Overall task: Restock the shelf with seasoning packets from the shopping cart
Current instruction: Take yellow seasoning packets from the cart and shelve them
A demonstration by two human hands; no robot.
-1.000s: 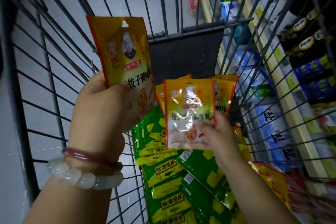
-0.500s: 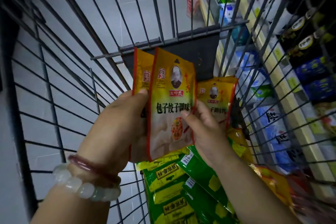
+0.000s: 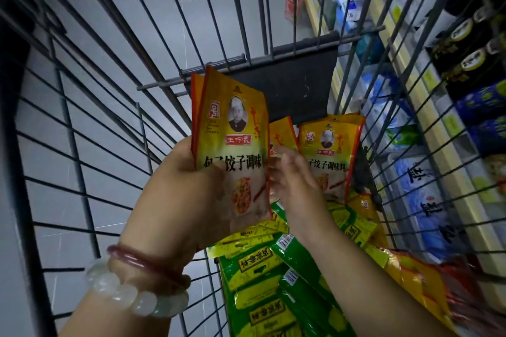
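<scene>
Looking down into a wire cart point(image 3: 115, 107), the view takes in grey floor point(image 3: 90, 8) through the bars on the left and at the top; a dark panel point(image 3: 290, 85) hangs on the cart's far end. Along the right runs a shelf point(image 3: 438, 128) with pale yellow edges, stocked with blue-and-white bags point(image 3: 427, 200) low down and dark bottles point(image 3: 465, 44) higher up; all of it is seen through the cart's side. The left hand point(image 3: 189, 189), with a red bangle point(image 3: 142, 260) and a pale bead bracelet point(image 3: 128, 293) at the wrist, grips two yellow packets point(image 3: 232, 139) upright above the cart, fingers curled round their lower half. The right hand point(image 3: 293, 180) is blurred, just right of those packets, its fingers on more yellow packets standing at the cart's far end point(image 3: 328, 150); whether it pinches one I cannot tell. Green packets point(image 3: 262, 282) lie stacked on the cart's bottom beneath both hands; red and yellow ones point(image 3: 427, 290) lie to their right.
</scene>
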